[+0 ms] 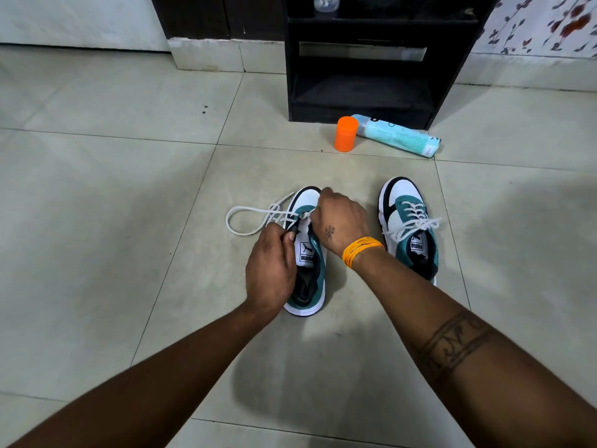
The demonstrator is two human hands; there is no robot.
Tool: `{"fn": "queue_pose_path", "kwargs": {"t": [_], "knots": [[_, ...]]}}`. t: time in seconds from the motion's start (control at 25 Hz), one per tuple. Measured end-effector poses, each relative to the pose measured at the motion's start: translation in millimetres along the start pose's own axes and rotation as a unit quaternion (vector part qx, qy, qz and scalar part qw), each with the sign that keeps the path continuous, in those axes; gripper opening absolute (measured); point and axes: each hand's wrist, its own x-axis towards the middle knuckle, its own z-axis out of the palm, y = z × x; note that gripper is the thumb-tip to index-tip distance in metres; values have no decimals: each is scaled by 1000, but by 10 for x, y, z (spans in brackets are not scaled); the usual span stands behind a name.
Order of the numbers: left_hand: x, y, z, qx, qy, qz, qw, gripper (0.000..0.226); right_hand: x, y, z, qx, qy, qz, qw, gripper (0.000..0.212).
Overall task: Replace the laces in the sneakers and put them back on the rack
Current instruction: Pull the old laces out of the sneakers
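Note:
Two white, teal and black sneakers stand on the tiled floor, toes pointing away from me. The right sneaker (407, 221) is laced and tied. The left sneaker (307, 279) lies under both hands with its tongue showing. A white lace (245, 218) loops out over the floor to its left. My left hand (269, 273) grips the left side of that sneaker's opening beside the tongue. My right hand (342, 221) is closed over the eyelet area, pinching the lace there; its fingertips are hidden.
A black shoe rack (361, 88) stands straight ahead against the wall. In front of it an orange cap (345, 134) stands upright beside a light-blue spray can (399, 139) lying on its side. Tiled floor spreads left and right of the sneakers.

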Motion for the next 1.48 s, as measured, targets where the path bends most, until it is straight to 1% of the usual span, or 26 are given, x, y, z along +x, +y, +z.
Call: {"fn": "queue_pose_path", "kwargs": {"t": [0.04, 0.08, 0.12, 0.2, 0.28, 0.32, 0.4, 0.52, 0.68, 0.72, 0.76, 0.8, 0.84, 0.88, 0.92, 0.96, 1.04, 1.12, 1.16, 1.2, 1.24, 1.32, 1.36, 1.4, 1.44, 1.48], "knots": [[-3, 4, -4, -4, 1, -2, 1000, 18, -26, 54, 21, 48, 7, 52, 997, 21], [-2, 8, -6, -5, 1, 1, 1000, 18, -74, 93, 33, 84, 14, 78, 993, 21], [-4, 9, -5, -6, 1, 5, 1000, 17, -123, 120, 40, 93, 25, 67, 993, 21], [-4, 5, 3, -8, 0, 12, 1000, 17, -166, 111, 15, 56, 41, -29, 997, 26], [-1, -4, 15, -7, 2, 12, 1000, 19, -116, 44, -5, -29, 14, -130, 991, 28], [-2, -7, 20, -6, 2, 10, 1000, 19, -81, 16, -8, -70, 0, -157, 985, 24], [-9, -2, 19, -8, 3, 8, 1000, 19, -16, 9, -31, -106, -10, -151, 983, 19], [-7, -5, 10, -6, 0, 10, 1000, 19, 3, 114, -57, -89, -16, -110, 990, 22], [-1, 6, 14, -2, 2, 10, 1000, 20, -41, 92, -71, -108, -30, -163, 980, 22], [-3, 11, 19, -2, 3, 8, 1000, 20, -39, 94, -62, -101, -16, -143, 984, 20], [-6, 12, 18, -2, 4, 5, 1000, 18, -34, 119, -38, -69, 4, -93, 993, 19], [-8, 10, 17, -3, 4, 4, 1000, 17, -22, 170, -10, -10, 26, -20, 999, 17], [-6, 6, 17, -3, 4, 4, 1000, 17, -21, 213, 7, 44, 40, 56, 997, 17], [-6, 1, 18, -1, 3, 4, 1000, 17, -39, 239, 21, 74, 46, 107, 990, 18], [-5, -5, 18, 2, 1, 4, 1000, 18, -64, 244, 28, 60, 46, 111, 991, 20], [-7, -8, 18, 4, 1, 4, 1000, 18, -81, 240, 37, 16, 46, 70, 996, 24], [-6, -1, 15, 6, 3, 6, 1000, 19, -118, 163, 37, -84, 30, -59, 994, 33], [-4, 4, 15, 10, 4, 18, 1000, 19, -118, 109, 39, -136, 20, -137, 981, 26], [-8, 9, 16, 10, 4, 21, 1000, 19, -111, 104, 26, -147, 16, -143, 979, 22], [-7, 11, 15, 9, 3, 20, 1000, 19, -92, 129, 44, -141, 15, -130, 981, 20], [-3, 6, 15, 10, 2, 17, 1000, 19, -81, 173, 65, -118, 20, -91, 989, 20], [0, 1, 15, 9, 1, 14, 1000, 18, -56, 343, 78, 28, 43, 57, 997, 25], [-5, 1, 16, 8, 1, 15, 1000, 18, -54, 402, 73, 116, 40, 132, 984, 29], [-4, -3, 14, 9, 0, 16, 1000, 18, -66, 419, 69, 166, 34, 166, 971, 27], [-3, -3, 13, 11, 0, 17, 1000, 18, -82, 415, 70, 162, 36, 153, 974, 23], [-4, -1, 17, 12, 1, 18, 1000, 18, -100, 385, 61, 127, 38, 106, 986, 23]]}}
